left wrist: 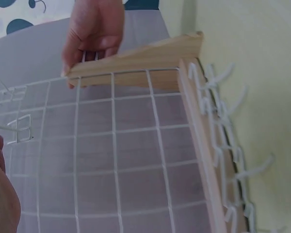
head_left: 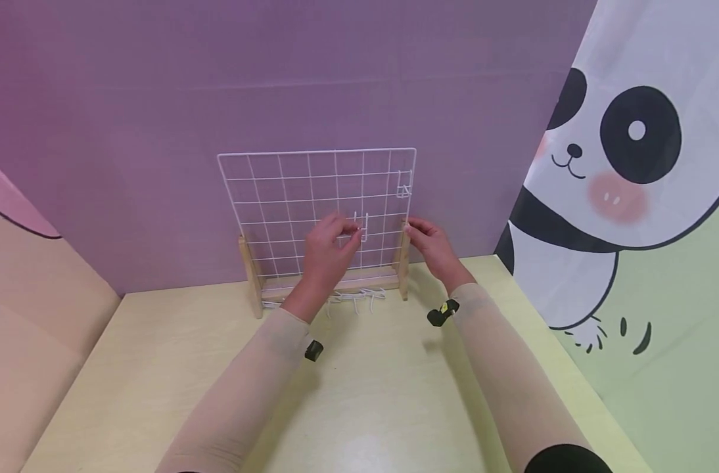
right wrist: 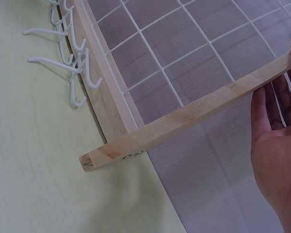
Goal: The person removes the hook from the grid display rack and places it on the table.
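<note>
A white wire grid panel (head_left: 318, 152) stands upright in a wooden stand with a post at each side. My left hand (head_left: 326, 253) pinches the prong of a white wire hook (left wrist: 23, 129) at the grid's right part; the hook's back lies against the wires. The right hand (head_left: 433, 249) grips the top of the right wooden post (right wrist: 194, 112), with the thumb on its near face and the fingers behind. Another white hook (head_left: 403, 191) hangs higher up, close to the grid's right edge.
Several loose white hooks (head_left: 355, 297) lie in a row on the pale wooden table (head_left: 347, 407), along the foot of the stand. The left post (head_left: 250, 276) carries the grid's other side. Behind the stand hangs a purple backdrop (head_left: 277, 72), and a panda picture (head_left: 596, 230) covers the right wall.
</note>
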Tool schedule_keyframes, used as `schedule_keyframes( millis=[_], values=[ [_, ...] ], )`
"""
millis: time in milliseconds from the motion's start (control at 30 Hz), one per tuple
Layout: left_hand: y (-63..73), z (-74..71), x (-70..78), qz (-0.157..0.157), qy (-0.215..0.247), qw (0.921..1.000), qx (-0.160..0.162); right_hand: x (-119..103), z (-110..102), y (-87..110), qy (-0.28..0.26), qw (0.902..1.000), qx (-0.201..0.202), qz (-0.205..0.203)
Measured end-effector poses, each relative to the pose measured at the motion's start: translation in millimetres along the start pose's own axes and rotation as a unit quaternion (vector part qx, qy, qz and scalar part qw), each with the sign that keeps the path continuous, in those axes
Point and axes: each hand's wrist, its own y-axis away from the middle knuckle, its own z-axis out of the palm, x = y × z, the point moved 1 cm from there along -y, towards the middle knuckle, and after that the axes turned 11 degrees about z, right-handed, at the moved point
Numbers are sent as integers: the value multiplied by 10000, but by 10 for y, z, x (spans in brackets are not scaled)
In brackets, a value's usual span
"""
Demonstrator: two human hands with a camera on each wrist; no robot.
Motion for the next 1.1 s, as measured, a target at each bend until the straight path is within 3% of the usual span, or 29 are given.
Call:
schedule_keyframes(
  millis=[367, 667, 900, 1100],
  values=[
    [314, -269, -124, -224, -367, 9978, -512, -2, -48, -11, 94, 9999, -42, -82],
    [586, -497, -158, -372, -558, 9906, -1196, -5, -81, 70, 477, 9986, 120, -197],
    [736, -685, -183, -400, -552, 9877, -1408, -44, -64, 94, 802, 9965, 171, -167],
    [887, -846, -227, -380, -523, 9882, -1391, -61, 11, 114, 951, 9936, 264, -555]
  ],
)
